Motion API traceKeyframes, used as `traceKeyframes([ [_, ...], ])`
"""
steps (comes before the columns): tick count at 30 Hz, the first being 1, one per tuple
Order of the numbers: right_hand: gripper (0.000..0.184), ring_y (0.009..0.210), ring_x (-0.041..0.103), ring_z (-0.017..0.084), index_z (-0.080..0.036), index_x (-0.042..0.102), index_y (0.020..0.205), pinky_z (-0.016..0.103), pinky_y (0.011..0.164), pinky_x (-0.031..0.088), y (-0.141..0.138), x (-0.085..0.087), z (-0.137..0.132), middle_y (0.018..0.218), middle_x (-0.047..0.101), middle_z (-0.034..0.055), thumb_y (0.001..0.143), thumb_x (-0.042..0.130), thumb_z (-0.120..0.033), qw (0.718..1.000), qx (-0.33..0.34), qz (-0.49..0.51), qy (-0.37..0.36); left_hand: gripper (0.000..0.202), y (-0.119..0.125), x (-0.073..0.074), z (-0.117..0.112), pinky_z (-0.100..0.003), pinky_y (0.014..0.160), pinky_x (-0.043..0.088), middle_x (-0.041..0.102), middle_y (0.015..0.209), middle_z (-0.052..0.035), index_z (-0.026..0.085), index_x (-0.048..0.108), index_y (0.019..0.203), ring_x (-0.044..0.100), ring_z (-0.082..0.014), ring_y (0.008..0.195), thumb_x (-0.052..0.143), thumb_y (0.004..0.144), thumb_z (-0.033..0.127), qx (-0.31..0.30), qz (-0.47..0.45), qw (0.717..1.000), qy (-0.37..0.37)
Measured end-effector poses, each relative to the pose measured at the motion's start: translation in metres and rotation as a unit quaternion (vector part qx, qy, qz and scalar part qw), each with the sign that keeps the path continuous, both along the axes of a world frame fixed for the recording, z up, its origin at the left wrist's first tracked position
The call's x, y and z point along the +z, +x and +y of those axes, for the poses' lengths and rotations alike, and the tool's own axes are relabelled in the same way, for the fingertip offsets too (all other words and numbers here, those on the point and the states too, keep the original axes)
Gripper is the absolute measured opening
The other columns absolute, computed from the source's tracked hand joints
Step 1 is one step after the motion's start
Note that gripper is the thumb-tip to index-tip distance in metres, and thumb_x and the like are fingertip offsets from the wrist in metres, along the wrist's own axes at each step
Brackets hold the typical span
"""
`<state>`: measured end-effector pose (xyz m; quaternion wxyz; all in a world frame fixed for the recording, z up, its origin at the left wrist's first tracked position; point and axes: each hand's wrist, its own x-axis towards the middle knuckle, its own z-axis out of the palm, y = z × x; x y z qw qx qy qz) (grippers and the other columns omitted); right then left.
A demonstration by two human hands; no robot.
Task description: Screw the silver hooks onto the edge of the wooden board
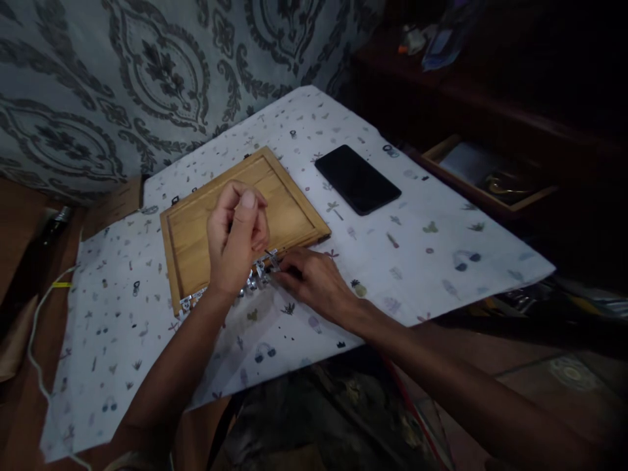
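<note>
L hand (238, 239) is raised over the near part of the board (289, 203), arm coming in from lower left. Its fingers (248, 199) are bunched close, thumb on top; can't tell if anything small is pinched inside.

R hand (314, 281) lies low on the sheet (432, 248), just off the board's near edge. Its fingers are narrow, w/ tips at the metal bits (256, 280). They seem to touch the bits, but whether they grip one can't be told; that spot is dark and partly hidden behind the L hand.

The metal bits are small, silver, and strung in a row along the board's near edge, from its near-left corner to approx the middle. The board is wood w/ a raised rim, lying flat and skewed on the sheet, which covers the tabletop and has tiny printed motifs.

Phone (357, 178): black, screen dark, flat on the sheet to the R of the board and apart from it. Open drawer (485, 176) sits further R in shadow. A white cable (36, 327) runs down the L side. Patterned wall (161, 72) behind.
</note>
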<state>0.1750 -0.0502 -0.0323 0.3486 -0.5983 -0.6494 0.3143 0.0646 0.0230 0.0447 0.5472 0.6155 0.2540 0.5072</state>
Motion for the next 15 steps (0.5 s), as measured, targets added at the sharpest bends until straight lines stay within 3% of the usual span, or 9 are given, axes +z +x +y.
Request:
traceKeyframes([
  [3, 0.005, 0.077, 0.061, 0.015, -0.019, 0.071, 0.085, 0.027, 0.070, 0.040, 0.000, -0.001, 0.000, 0.084, 0.071, 0.0028, 0.089, 0.069, -0.019, 1.000, 0.002, -0.003, 0.006, 0.039, 0.001, 0.000, -0.003, -0.021, 0.045, 0.036, 0.046, 0.049, 0.0066, 0.020, 0.061, 0.080, 0.039, -0.0083, 0.042, 0.071, 0.088, 0.057, 0.049, 0.005, 0.999, 0.001],
  [7, 0.006, 0.079, 0.061, 0.016, -0.018, 0.070, 0.084, 0.027, 0.071, 0.040, -0.002, -0.002, 0.001, 0.085, 0.071, 0.0036, 0.090, 0.069, -0.020, 1.000, 0.001, -0.002, 0.005, 0.048, 0.006, -0.001, -0.003, -0.020, 0.037, 0.019, 0.026, 0.042, 0.0114, 0.019, 0.058, 0.073, 0.020, -0.0049, 0.035, 0.066, 0.089, 0.063, 0.086, -0.053, 0.995, -0.017],
  [11, 0.009, 0.077, 0.060, 0.015, -0.018, 0.069, 0.083, 0.027, 0.070, 0.039, -0.002, -0.002, 0.001, 0.084, 0.070, 0.0032, 0.091, 0.067, -0.020, 1.000, 0.002, -0.004, 0.005, 0.048, 0.008, -0.002, 0.003, -0.019, 0.035, 0.013, 0.020, 0.040, 0.0126, 0.018, 0.056, 0.069, 0.012, -0.0039, 0.031, 0.063, 0.094, 0.058, 0.079, -0.067, 0.994, -0.035],
  [15, 0.010, 0.076, 0.059, 0.015, -0.018, 0.069, 0.082, 0.027, 0.069, 0.039, -0.001, -0.002, 0.001, 0.083, 0.069, 0.0027, 0.091, 0.067, -0.020, 1.000, -0.002, -0.008, 0.005, 0.045, 0.008, -0.002, 0.008, -0.018, 0.034, 0.014, 0.021, 0.039, 0.0129, 0.019, 0.056, 0.068, 0.011, -0.0037, 0.031, 0.070, 0.089, 0.056, 0.055, -0.059, 0.996, -0.049],
])
